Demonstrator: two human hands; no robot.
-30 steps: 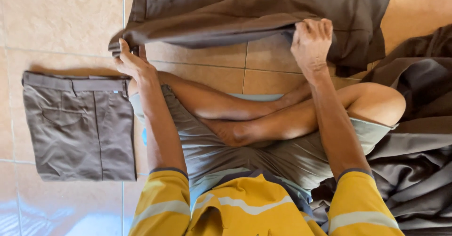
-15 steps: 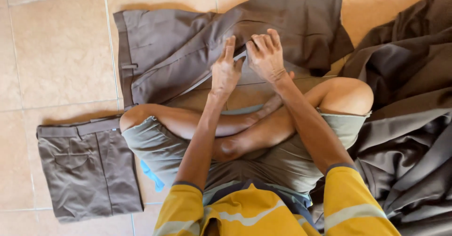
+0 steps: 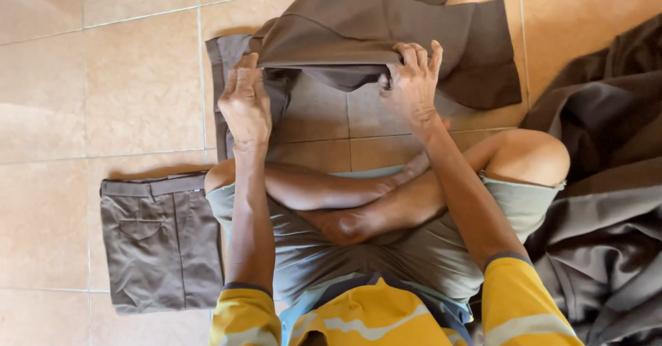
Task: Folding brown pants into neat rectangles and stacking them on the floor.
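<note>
I sit cross-legged on a tiled floor. A pair of brown trousers [image 3: 386, 35] lies in front of my knees, partly folded over itself. My left hand [image 3: 245, 104] presses flat on the trousers' left fold near the waistband edge. My right hand [image 3: 414, 80] grips the lifted fold of the same trousers, fingers curled into the cloth. Part of the garment runs out of the top of the view.
A folded pair of grey-brown trousers [image 3: 155, 239] lies on the floor at my left. A heap of dark brown cloth [image 3: 607, 201] is piled at my right, beside my right knee. Tan floor tiles [image 3: 103, 77] stretch to the left and ahead.
My hands, close together half a second ago on the middle of the trousers, have moved apart to the fold's two ends. The cloth has been folded back away from my knees.
</note>
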